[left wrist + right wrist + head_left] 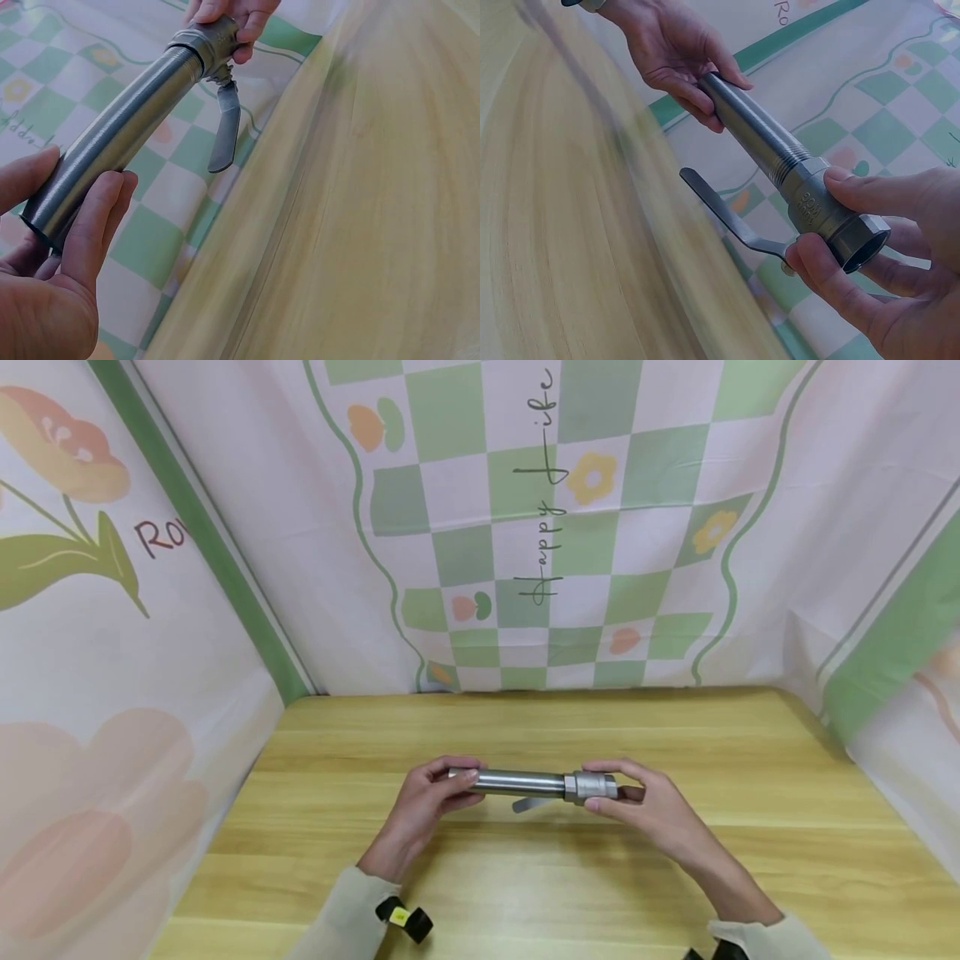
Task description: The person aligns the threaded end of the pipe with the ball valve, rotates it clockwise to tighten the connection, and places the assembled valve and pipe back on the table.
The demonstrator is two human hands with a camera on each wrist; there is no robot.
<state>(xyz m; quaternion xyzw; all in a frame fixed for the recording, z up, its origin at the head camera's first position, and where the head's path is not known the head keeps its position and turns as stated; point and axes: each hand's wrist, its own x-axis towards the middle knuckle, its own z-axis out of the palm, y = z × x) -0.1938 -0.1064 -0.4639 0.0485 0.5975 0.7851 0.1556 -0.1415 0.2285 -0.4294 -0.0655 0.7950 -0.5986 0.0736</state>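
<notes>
A straight metal pipe [517,782] with a ball valve [590,786] on its right end is held level above the table. My left hand [431,802] grips the pipe's free end between thumb and fingers. At the other end my right hand [652,806] pinches the valve body, thumb on the near side. Threads [789,163] show on the pipe where it enters the valve's hex collar. The valve's flat lever handle [724,217] points back along the pipe, toward the left hand. Facing the right wrist camera is the valve's open outer port [866,251].
The wooden table [555,893] lies beneath both hands. Behind it hangs a checked cloth [517,552] with printed lettering, and patterned cloth [112,693] walls the left and right sides. Each wrist wears a dark strap, one being the left strap [405,919].
</notes>
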